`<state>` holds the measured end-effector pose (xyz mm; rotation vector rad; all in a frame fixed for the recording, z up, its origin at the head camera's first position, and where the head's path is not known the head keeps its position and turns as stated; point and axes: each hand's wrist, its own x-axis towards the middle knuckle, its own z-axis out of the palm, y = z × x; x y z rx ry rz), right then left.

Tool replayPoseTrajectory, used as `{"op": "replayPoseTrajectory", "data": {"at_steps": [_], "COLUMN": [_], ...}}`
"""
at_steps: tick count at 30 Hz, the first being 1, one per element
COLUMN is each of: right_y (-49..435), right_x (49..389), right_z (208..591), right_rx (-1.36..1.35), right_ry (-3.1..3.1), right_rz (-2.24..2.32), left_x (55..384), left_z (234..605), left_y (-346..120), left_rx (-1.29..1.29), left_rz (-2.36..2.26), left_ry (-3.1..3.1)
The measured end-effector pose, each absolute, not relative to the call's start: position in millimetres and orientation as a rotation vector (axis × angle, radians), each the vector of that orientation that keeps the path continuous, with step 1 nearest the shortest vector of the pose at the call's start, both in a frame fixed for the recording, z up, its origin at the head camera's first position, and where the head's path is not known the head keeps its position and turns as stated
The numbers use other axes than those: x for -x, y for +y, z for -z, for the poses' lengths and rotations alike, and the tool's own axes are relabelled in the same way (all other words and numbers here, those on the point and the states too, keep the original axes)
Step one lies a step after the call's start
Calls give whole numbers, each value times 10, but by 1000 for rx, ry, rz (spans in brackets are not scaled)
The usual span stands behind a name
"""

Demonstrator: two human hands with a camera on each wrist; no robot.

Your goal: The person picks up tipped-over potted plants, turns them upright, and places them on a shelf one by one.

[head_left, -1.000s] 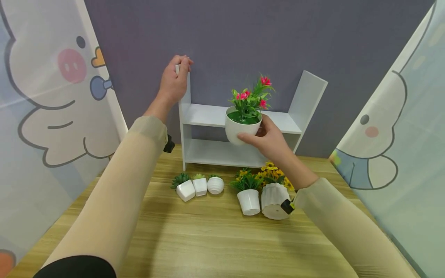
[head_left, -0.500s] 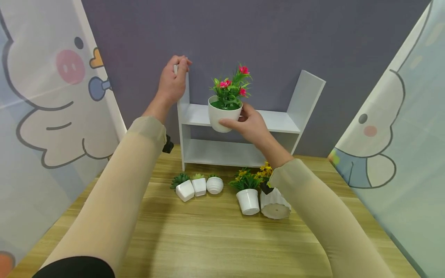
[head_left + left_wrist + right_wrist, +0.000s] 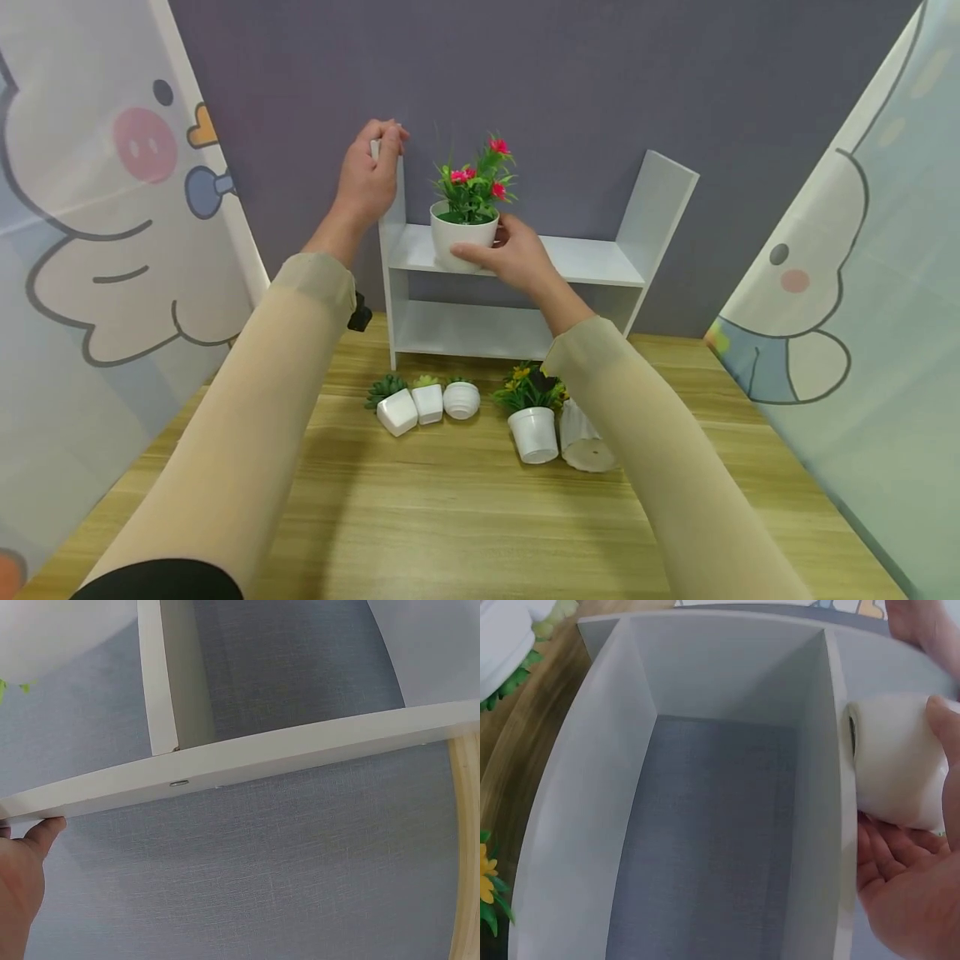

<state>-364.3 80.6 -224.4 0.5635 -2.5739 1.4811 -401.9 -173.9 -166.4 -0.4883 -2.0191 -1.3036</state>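
Observation:
My right hand point(image 3: 522, 257) grips a white pot of pink-red artificial flowers point(image 3: 459, 233), thumb in front and fingers behind. The pot is upright at the left part of the white shelf unit's middle board point(image 3: 588, 260). In the right wrist view the pot's base point(image 3: 892, 761) is right by that board; whether it touches cannot be told. My left hand point(image 3: 369, 177) holds the top of the shelf's left side panel point(image 3: 393, 208). In the left wrist view its thumb presses one face of the panel point(image 3: 247, 761); the other fingers are mostly hidden.
On the wooden table point(image 3: 420, 525) before the shelf, three small white succulent pots point(image 3: 427, 403) lie tipped. To their right lie a white pot with yellow flowers point(image 3: 534, 435) and a ribbed white pot point(image 3: 587, 442), partly hidden by my right sleeve. A grey wall point(image 3: 525, 75) stands behind.
My right hand has carried the flowerpot left, first rising a little, then down toward the middle board's left part. My left hand keeps its hold on the side panel.

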Motion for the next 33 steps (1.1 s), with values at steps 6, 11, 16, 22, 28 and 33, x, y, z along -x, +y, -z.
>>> {"op": "replayPoseTrajectory", "data": {"at_steps": [6, 11, 16, 22, 28, 33], "right_y": [749, 671, 601, 541, 458, 429], "right_x": [3755, 3794, 3811, 3804, 3801, 3797], "right_z": [2264, 2267, 2257, 2287, 2369, 2379], "right_rx": [-563, -540, -505, -461, -381, -331], "right_ry": [-2560, -2558, -2565, -2543, -2524, -2559], "right_rz": [-1496, -1505, -1505, -1510, -1442, -1395], "left_x": [4020, 4020, 4015, 4027, 4036, 4036], "left_z": [1657, 1643, 1643, 1653, 1653, 1657], "left_y": [-1736, -1746, -1746, -1723, -1723, -1726], "left_rx": [483, 477, 459, 462, 459, 468], "left_rz": [1312, 1311, 1312, 1327, 1378, 1375], "left_ry": [-2014, -2009, -2022, -1999, -1969, -1947]}}
